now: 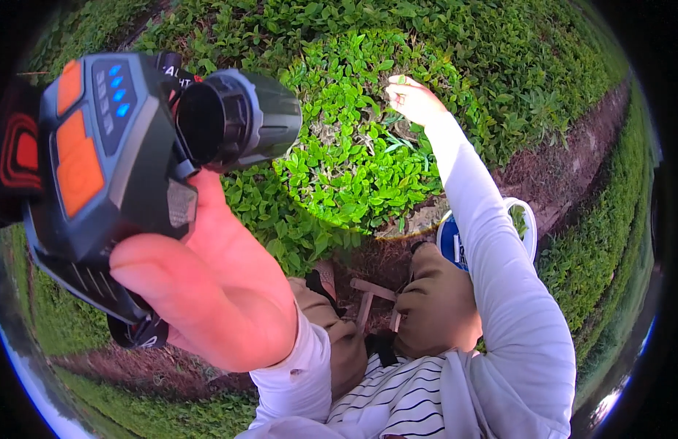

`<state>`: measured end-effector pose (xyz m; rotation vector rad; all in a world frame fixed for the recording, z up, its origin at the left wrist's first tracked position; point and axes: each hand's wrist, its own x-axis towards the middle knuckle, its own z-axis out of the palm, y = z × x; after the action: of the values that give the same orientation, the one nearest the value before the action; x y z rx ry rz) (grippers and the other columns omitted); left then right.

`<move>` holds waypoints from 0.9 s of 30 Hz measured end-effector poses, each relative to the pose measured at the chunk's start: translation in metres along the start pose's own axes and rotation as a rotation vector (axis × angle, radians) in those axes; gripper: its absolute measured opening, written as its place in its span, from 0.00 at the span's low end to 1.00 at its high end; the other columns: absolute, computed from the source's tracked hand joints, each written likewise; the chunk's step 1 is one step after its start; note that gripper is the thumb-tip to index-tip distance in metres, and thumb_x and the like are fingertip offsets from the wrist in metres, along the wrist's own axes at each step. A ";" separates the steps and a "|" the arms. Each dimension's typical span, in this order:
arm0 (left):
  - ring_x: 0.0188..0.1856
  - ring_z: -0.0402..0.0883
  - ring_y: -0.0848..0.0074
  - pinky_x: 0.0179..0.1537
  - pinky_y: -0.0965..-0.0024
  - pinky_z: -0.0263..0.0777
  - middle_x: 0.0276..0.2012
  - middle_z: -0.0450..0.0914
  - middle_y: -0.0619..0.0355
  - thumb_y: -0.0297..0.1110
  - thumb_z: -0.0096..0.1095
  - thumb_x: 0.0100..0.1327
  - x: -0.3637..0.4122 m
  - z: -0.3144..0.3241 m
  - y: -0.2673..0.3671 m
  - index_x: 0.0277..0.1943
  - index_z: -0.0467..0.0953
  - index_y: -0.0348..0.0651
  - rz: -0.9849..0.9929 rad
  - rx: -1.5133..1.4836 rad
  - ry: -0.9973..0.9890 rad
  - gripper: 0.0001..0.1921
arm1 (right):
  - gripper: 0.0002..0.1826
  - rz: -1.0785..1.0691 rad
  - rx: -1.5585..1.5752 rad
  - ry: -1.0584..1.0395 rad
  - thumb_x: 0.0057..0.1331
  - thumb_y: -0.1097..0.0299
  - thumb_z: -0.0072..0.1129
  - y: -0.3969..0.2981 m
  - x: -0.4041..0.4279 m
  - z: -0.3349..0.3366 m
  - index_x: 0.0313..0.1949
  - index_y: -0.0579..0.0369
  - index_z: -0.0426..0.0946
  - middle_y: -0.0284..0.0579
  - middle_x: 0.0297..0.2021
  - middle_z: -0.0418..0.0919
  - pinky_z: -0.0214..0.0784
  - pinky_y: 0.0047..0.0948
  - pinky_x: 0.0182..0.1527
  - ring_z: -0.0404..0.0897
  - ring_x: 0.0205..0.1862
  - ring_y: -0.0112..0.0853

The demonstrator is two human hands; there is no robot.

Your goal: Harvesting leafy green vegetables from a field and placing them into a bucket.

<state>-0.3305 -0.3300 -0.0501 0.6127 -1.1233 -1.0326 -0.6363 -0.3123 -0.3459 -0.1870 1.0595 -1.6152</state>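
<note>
Close to the camera, my left hand point(223, 274) is closed around a headlamp point(111, 142) with orange buttons, blue indicator lights and a dark lens barrel. Its black and red strap point(20, 148) runs off at the left. A bright round patch of light falls on low leafy bushes point(355, 164) in front of me. My right hand point(418, 101) reaches over the far right part of that patch, its fingers bent among the leaves. Glare washes out this hand; a small green bit shows near its fingertips, and I cannot tell whether it is held.
Beside my right knee is a blue and white bucket point(458, 241) with green leaves inside, partly hidden by my sleeve. A small wooden stool point(374, 288) shows between my legs. Bare soil paths point(558, 159) run between rows of bushes point(597, 263).
</note>
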 end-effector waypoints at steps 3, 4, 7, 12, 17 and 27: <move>0.59 0.60 0.53 0.61 0.50 0.47 0.58 0.57 0.43 0.44 0.37 0.66 0.005 -0.005 -0.007 0.61 0.50 0.32 0.024 -0.003 -0.033 0.28 | 0.11 0.001 -0.464 0.361 0.58 0.78 0.51 0.007 0.041 0.005 0.41 0.60 0.67 0.48 0.36 0.74 0.75 0.38 0.34 0.78 0.33 0.37; 0.59 0.59 0.53 0.61 0.49 0.46 0.59 0.57 0.44 0.44 0.37 0.66 0.007 -0.007 -0.008 0.62 0.50 0.33 0.029 -0.024 -0.058 0.28 | 0.13 -0.081 -0.558 0.478 0.55 0.74 0.55 0.016 0.059 0.007 0.41 0.58 0.69 0.47 0.34 0.75 0.73 0.35 0.32 0.78 0.32 0.33; 0.60 0.58 0.53 0.61 0.49 0.46 0.60 0.56 0.46 0.44 0.37 0.66 0.006 -0.005 -0.009 0.63 0.49 0.35 0.009 -0.048 -0.033 0.28 | 0.19 -0.317 -1.304 0.683 0.48 0.61 0.65 0.018 0.085 0.006 0.40 0.50 0.73 0.45 0.29 0.78 0.69 0.31 0.36 0.78 0.34 0.35; 0.60 0.58 0.53 0.60 0.49 0.46 0.60 0.56 0.46 0.44 0.38 0.66 0.012 -0.006 -0.010 0.63 0.49 0.35 -0.043 -0.130 -0.034 0.27 | 0.12 -0.526 -1.528 0.694 0.49 0.62 0.62 0.018 0.104 0.000 0.34 0.49 0.76 0.48 0.32 0.78 0.67 0.32 0.42 0.76 0.36 0.41; 0.59 0.60 0.53 0.60 0.49 0.47 0.58 0.58 0.45 0.44 0.38 0.66 0.018 -0.004 -0.016 0.62 0.50 0.35 -0.031 -0.100 0.102 0.27 | 0.08 -0.233 -0.581 0.617 0.53 0.77 0.54 0.016 0.088 0.005 0.34 0.62 0.70 0.47 0.27 0.77 0.74 0.29 0.28 0.80 0.26 0.32; 0.58 0.61 0.53 0.58 0.50 0.51 0.58 0.57 0.44 0.44 0.38 0.66 0.028 -0.020 -0.017 0.62 0.49 0.34 -0.021 -0.009 0.026 0.28 | 0.14 -0.248 -0.541 0.007 0.57 0.78 0.52 0.019 0.066 -0.001 0.44 0.62 0.69 0.45 0.32 0.75 0.72 0.27 0.38 0.76 0.34 0.31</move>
<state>-0.3157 -0.3639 -0.0595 0.6301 -1.0913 -1.0442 -0.6466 -0.3670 -0.3863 -0.6955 1.5097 -1.5084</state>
